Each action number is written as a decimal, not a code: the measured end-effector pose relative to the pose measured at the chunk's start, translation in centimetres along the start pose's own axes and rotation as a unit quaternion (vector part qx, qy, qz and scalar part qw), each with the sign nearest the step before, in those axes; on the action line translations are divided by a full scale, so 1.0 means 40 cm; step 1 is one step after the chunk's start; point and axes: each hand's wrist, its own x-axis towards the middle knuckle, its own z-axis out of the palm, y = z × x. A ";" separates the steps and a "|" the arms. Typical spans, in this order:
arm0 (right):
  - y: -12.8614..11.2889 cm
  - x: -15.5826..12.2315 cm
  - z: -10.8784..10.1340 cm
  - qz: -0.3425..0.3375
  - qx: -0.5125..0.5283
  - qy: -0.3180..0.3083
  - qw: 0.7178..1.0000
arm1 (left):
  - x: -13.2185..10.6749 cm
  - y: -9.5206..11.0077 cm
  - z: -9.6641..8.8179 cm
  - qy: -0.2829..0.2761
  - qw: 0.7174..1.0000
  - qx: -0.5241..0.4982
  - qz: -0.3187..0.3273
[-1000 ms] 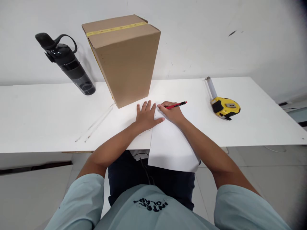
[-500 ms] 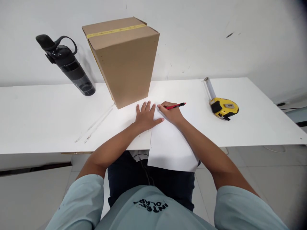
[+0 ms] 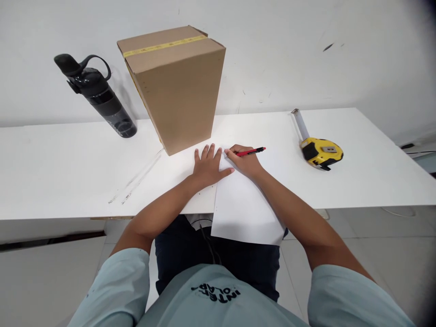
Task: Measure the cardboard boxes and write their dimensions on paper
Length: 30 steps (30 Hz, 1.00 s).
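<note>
My right hand (image 3: 244, 160) is closed around a red and black pen (image 3: 251, 151), its tip end hidden by the fingers near the top of a white sheet of paper (image 3: 243, 209). Small marks show on the paper beside those fingertips. The sheet's lower part hangs past the table's front edge, over my lap. Flat with fingers spread, my left hand (image 3: 207, 167) rests at the sheet's left edge, its thumb on the paper. Just beyond the left fingertips stands a tall cardboard box (image 3: 184, 97) sealed with yellow tape.
A dark water bottle (image 3: 105, 102) with a loop handle stands left of the box. To the right lies a yellow and black tape measure (image 3: 322, 152), its blade partly out. The white table (image 3: 61, 172) backs onto a wall and carries dark scuffs.
The view has shifted slightly. Both hands keep nearly the same pose, with the pen still held at the top of the paper.
</note>
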 end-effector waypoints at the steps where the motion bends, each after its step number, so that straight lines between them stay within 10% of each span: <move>1: 0.000 -0.001 0.001 0.001 -0.002 0.004 1.000 | 0.000 0.000 0.000 0.001 1.000 0.000 -0.001; 30: 0.005 -0.004 0.001 -0.016 -0.025 0.013 0.999 | 0.002 -0.002 0.006 0.005 1.000 0.007 0.007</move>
